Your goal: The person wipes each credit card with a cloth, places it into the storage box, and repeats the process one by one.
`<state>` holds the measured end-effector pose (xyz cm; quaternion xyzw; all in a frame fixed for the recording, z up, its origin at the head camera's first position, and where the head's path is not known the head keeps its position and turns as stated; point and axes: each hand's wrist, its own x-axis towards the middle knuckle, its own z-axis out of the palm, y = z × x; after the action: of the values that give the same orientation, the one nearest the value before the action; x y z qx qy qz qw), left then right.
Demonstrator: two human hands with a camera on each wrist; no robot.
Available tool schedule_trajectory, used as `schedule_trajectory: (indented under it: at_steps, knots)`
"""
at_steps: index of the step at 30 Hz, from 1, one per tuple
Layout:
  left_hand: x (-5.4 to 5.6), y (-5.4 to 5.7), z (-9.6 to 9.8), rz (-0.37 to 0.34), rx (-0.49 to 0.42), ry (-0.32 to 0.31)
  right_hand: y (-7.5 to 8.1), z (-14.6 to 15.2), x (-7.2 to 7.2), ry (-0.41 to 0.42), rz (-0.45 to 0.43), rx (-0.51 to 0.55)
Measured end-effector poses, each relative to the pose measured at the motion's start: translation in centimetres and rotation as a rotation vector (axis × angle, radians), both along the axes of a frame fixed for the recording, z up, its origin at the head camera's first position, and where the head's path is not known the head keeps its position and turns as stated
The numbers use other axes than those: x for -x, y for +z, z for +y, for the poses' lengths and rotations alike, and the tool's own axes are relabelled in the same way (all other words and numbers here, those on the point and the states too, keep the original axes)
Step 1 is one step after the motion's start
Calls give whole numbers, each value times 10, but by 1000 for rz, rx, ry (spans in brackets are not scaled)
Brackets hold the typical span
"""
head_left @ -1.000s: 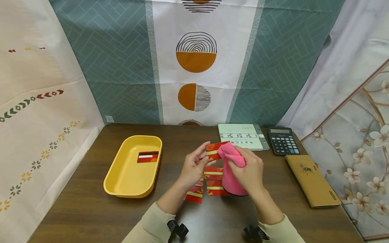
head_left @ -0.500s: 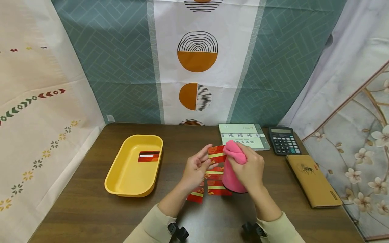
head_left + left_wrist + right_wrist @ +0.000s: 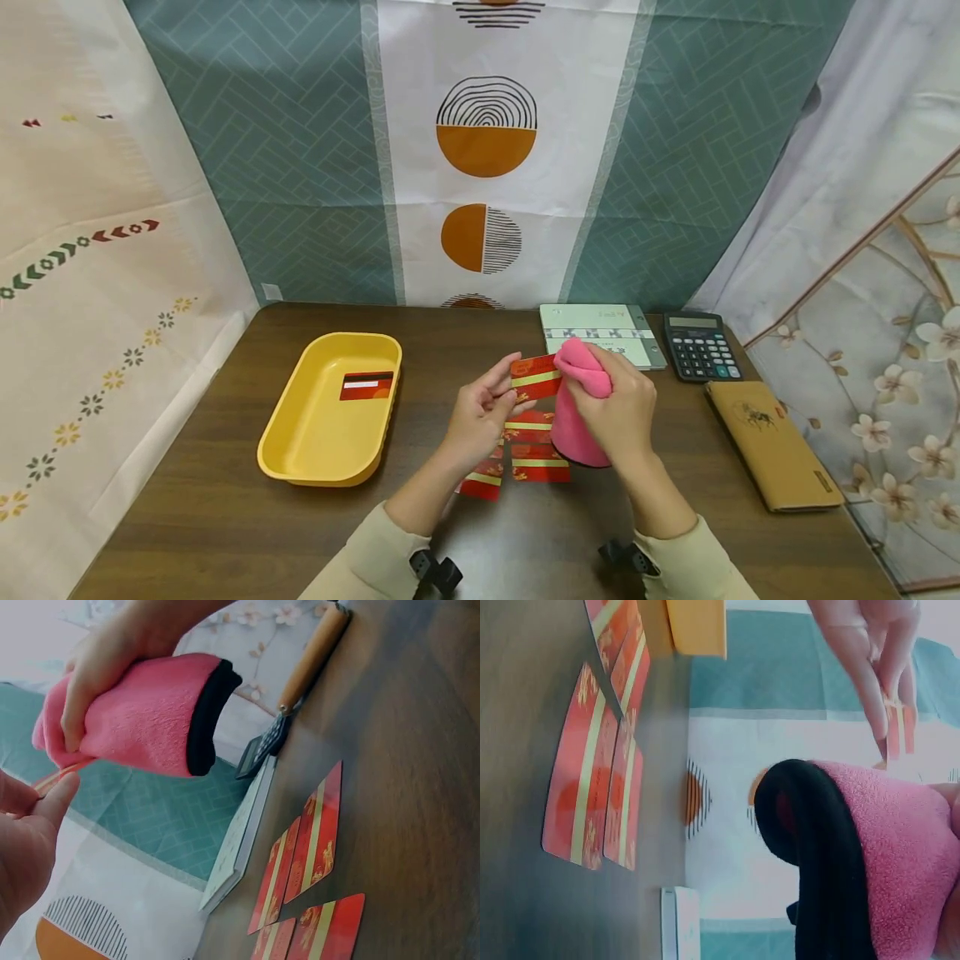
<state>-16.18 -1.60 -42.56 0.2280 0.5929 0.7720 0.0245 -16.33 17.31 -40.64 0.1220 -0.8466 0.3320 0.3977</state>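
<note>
My left hand (image 3: 478, 417) pinches a red card (image 3: 536, 377) with a gold stripe by its left end, held above the table. My right hand (image 3: 618, 408) grips a folded pink cloth (image 3: 581, 425) with a dark edge, and the cloth touches the card's right end. In the left wrist view the pink cloth (image 3: 150, 712) hangs over the card's far end, hiding part of it. Several similar red cards (image 3: 542, 463) lie on the table under the hands; the right wrist view shows these cards (image 3: 577, 772) in two rows.
A yellow tray (image 3: 315, 454) at the left holds one card (image 3: 367, 386) with a black stripe. At the back right are a pale green book (image 3: 592, 321) and a calculator (image 3: 701, 346). A tan notebook (image 3: 772, 446) lies at the table's right edge.
My right hand and the cloth have shifted slightly right along the held card, uncovering more of it. The left hand keeps its pinch almost in place.
</note>
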Motion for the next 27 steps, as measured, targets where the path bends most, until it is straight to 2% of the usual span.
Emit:
schedule_trajectory:
  at_steps: [2, 4, 7, 10, 14, 19, 22, 27]
  knots:
    - [0, 1, 0, -3, -3, -5, -1, 0, 0, 8, 3, -12]
    - [1, 0, 1, 5, 8, -13, -3, -6, -3, 71, 11, -27]
    - [2, -2, 4, 21, 53, 7, -6, -19, -11, 188, 22, -42]
    - [2, -3, 4, 39, 90, 35, -8, -26, -16, 230, 27, -33]
    - [2, -1, 0, 37, 59, 17, -9, -14, -11, 154, 26, 7]
    - [1, 0, -12, 7, 4, -7, -8, 14, 2, -20, -2, 47]
    - [0, 0, -18, -27, 24, -11, -8, 27, 5, -73, -30, 97]
    - [0, 1, -23, -81, 149, 11, -7, 35, 4, -71, -85, 165]
